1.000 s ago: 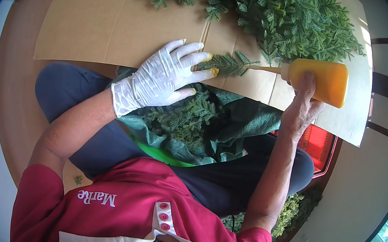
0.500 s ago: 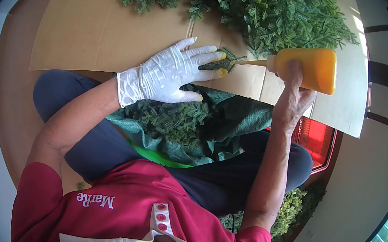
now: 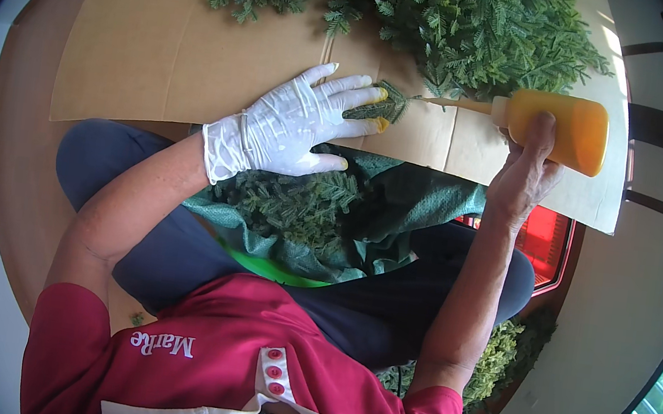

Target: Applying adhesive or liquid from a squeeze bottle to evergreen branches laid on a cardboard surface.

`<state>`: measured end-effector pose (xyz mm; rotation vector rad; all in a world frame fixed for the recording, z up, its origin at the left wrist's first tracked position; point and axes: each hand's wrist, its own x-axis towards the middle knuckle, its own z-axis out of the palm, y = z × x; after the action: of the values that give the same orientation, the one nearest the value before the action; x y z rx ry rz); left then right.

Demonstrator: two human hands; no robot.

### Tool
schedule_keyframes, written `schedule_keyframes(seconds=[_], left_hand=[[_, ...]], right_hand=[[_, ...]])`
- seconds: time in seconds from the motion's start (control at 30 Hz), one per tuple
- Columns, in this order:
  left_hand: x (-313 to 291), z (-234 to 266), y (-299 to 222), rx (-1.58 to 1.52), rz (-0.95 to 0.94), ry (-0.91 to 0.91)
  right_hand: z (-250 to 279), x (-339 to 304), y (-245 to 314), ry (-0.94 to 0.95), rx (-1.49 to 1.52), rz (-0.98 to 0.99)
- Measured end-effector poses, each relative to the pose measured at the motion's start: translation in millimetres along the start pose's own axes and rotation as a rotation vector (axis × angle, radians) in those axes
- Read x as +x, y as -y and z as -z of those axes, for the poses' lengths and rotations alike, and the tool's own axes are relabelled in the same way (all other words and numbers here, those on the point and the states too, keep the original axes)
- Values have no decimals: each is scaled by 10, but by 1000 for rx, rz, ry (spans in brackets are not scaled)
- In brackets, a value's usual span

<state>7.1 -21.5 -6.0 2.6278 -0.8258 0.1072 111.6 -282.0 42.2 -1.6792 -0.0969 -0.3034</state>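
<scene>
A white glove with yellow-stained fingertips covers my left hand (image 3: 296,127). Its fingers lie spread over a small green fir sprig (image 3: 391,106), pressing it flat on a cardboard sheet (image 3: 134,55). My bare right hand (image 3: 529,170) grips a yellow squeeze bottle (image 3: 567,131), tipped on its side. The bottle's long thin nozzle (image 3: 458,103) points left, with its tip close to the sprig's right end. Whether the tip touches the sprig, I cannot tell.
A heap of green fir sprigs (image 3: 472,33) covers the far part of the cardboard. Over my lap, more sprigs (image 3: 297,211) lie in a dark green cloth (image 3: 424,207). A red crate (image 3: 542,245) stands right of my knee, with paler foliage (image 3: 496,358) below it.
My right hand has drawn the bottle to the right, so its nozzle tip moved from over the sprig to its right end. My left hand stays nearly in place.
</scene>
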Motion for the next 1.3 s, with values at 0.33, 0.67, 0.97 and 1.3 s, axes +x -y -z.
schedule_keyframes(seconds=[0.33,0.67,0.97,1.3], left_hand=[[9,1,-5,52,-9,4],[10,3,2,53,-15,-23],[3,-29,-26,61,-27,-82],[-359,-339,-370,-76,-214,-137]], right_hand=[[-14,21,47,83,-141,-23],[-85,-16,4,117,-112,-28],[41,111,-93,27,130,-26],[141,118,85,35,629,-246]])
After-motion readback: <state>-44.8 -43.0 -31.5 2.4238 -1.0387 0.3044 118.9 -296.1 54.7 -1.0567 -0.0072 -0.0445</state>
